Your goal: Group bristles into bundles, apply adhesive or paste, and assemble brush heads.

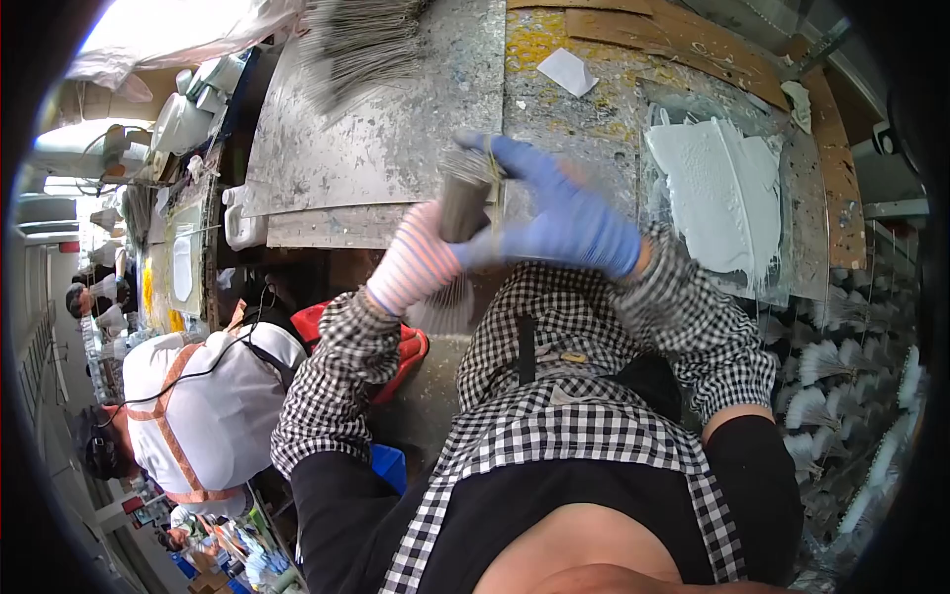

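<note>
One bundle [462, 210] is up by the table [317, 163] edge, your left hand [414, 259] closed round it, blurred right hand [574, 218] spread alongside, grip unclear, the strand pile [368, 45] lying untouched.

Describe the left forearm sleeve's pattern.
The left forearm sleeve is black-and-white checked, best in the head view.

- The head view looks from the wearer's head height, on the near side of the worktable [341, 163].
- It faces steeply down: the checked apron [564, 433] lies below the lens, the worktable's top ahead.
- It is near: the left hand [414, 259] and right hand [579, 223] show large at the worktable's near edge.
- Its fisheye field bends the worktable's edges and catches a co-worker [220, 416] left of the worktable.
</note>
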The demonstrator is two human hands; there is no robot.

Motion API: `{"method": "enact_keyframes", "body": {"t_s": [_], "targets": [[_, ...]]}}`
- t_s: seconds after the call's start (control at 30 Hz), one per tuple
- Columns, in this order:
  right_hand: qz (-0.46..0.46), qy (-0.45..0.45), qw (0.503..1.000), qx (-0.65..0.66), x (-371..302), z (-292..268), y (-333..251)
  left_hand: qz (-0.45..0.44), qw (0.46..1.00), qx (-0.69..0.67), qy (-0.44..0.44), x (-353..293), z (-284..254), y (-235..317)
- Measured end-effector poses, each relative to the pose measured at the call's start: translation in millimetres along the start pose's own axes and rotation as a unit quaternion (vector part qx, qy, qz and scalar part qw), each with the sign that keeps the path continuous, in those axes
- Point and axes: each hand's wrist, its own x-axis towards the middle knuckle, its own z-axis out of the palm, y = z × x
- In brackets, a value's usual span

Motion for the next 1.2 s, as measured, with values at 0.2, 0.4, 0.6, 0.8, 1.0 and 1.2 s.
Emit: {"method": "enact_keyframes", "body": {"t_s": [0.2, 0.4, 0.6, 0.8, 1.0, 1.2], "targets": [[0.226, -0.004, 0.947, -0.229, 33, -11, 24, 0.220, 0.764, 0.606, 0.009, -24, 5, 13], [-0.072, -0.004, 0.986, 0.154, 32, 14, 3, 0.005, 1.000, 0.015, 0.001, -24, -24, 23], [0.136, -0.123, 0.959, -0.218, 46, 10, 29, 0.179, 0.789, 0.587, 0.010, -41, 11, 10], [0.052, -0.034, 0.891, 0.449, 39, 21, 19, 0.166, 0.975, 0.139, 0.052, -43, -18, 13], [-0.451, -0.113, 0.871, -0.158, 63, 48, -41, 0.109, 0.993, -0.022, 0.037, -57, -39, -27], [-0.410, 0.074, 0.905, -0.082, 79, 94, -40, 0.013, 0.994, 0.015, 0.103, -91, -23, -31]]}}
